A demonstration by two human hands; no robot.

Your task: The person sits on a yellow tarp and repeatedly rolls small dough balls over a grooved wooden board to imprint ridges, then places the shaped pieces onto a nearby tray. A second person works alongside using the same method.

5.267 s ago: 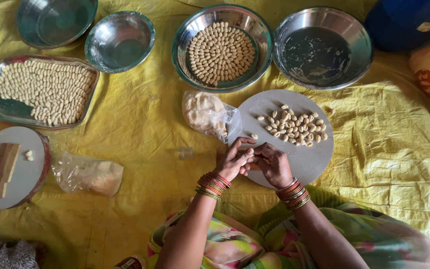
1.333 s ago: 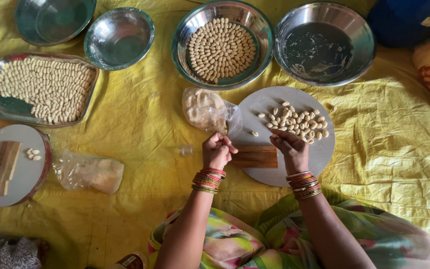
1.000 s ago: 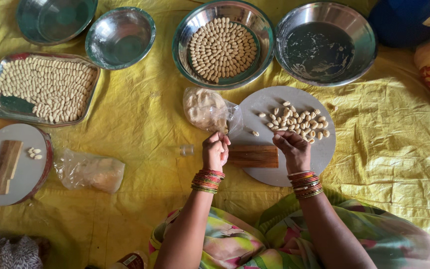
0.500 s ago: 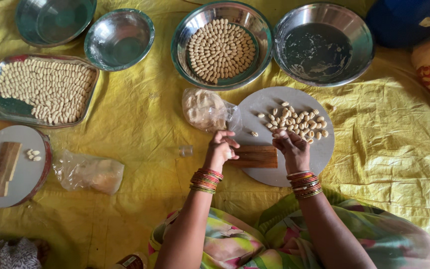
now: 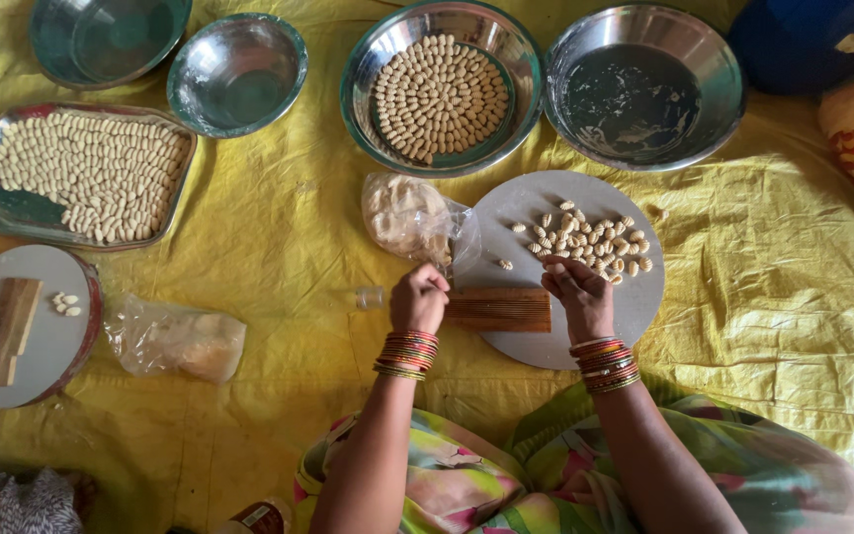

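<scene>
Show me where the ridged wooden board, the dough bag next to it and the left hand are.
ridged wooden board (image 5: 501, 310), head view, middle of its grooved face
dough bag (image 5: 409, 216), head view, the dough lump inside
left hand (image 5: 419, 300), head view, back of the hand

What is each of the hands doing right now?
Left hand: closed, fingers curled at the left end of the ridged wooden board.
Right hand: fingertips pinched by the board's right end; anything held cannot be told.
</scene>
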